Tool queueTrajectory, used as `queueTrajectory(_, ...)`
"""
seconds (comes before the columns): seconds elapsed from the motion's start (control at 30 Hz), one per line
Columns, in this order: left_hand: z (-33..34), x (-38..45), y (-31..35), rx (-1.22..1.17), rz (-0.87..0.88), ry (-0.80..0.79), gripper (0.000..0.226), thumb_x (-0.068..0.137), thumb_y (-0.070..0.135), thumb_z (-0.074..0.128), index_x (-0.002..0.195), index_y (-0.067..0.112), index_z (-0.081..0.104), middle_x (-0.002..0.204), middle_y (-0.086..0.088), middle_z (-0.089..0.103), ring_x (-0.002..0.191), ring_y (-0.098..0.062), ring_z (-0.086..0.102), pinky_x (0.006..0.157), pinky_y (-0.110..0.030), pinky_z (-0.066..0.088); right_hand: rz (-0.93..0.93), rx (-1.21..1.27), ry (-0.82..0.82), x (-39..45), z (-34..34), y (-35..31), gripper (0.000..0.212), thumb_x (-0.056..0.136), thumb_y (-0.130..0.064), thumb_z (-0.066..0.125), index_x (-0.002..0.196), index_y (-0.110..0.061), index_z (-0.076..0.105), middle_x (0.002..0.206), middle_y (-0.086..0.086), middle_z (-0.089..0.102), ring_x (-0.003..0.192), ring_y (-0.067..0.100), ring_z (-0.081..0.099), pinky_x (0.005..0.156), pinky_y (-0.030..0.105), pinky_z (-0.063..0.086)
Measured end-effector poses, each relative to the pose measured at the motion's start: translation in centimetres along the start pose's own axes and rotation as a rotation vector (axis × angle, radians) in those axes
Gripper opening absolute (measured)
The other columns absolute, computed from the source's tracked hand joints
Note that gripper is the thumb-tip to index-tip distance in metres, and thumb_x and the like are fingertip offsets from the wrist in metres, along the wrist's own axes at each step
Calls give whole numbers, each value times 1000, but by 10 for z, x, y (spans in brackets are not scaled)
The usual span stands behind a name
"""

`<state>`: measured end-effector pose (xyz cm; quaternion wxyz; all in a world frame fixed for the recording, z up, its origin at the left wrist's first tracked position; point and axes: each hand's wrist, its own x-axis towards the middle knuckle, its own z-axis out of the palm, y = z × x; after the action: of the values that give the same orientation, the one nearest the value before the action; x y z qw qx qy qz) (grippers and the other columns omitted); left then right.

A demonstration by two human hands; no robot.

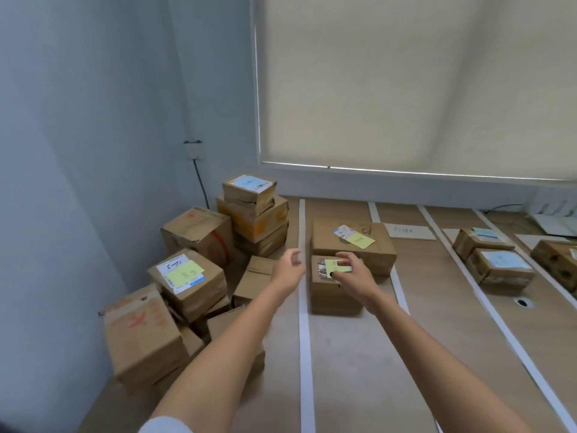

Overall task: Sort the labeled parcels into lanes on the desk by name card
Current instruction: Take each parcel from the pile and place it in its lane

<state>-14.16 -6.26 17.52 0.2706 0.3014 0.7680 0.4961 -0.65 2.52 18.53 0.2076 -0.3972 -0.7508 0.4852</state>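
Head view: right hand rests on near box in first lane, fingers loosely spread over yellow note, likely seating it. Left hand relaxed, empty, nearby. Unsorted pile left.

A pile of parcels fills the desk's back left corner. Right of it, between two tape strips, one box sits before a larger box. Further right lie three more boxes, perhaps in two lanes.
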Motion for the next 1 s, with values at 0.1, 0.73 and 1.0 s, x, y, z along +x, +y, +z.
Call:
queueTrajectory(0.1, -26, -8, -8, 18, -19, 5, 45, 92, 6, 49, 136, 17, 42, 131, -8, 53, 118, -21, 51, 90, -28, 45, -3, 20, -17, -7, 23, -13, 48, 87, -10, 60, 132, -14, 45, 123, 8, 53, 108, 20, 54, 79, 27, 50)
queueTrajectory(0.73, -82, -33, -170, 351, -309, 114, 56, 90, 16, 58, 141, 16, 35, 142, -12, 36, 129, -29, 39, 110, -39, 33, 240, -47, -389, -20, 182, 42, 52, 89, -14, 58, 137, -12, 40, 133, 12, 49, 119, 26, 49, 97, 35, 44)
queueTrajectory(1.0, -72, -28, -193, 329, -346, 240, 65, 88, 11, 58, 144, 11, 26, 150, -10, 19, 131, -27, 35, 110, -32, 27, 265, -87, -496, -29, 224, 78, 59, 88, -22, 58, 140, -13, 31, 135, 10, 47, 108, 19, 47, 86, 28, 42)
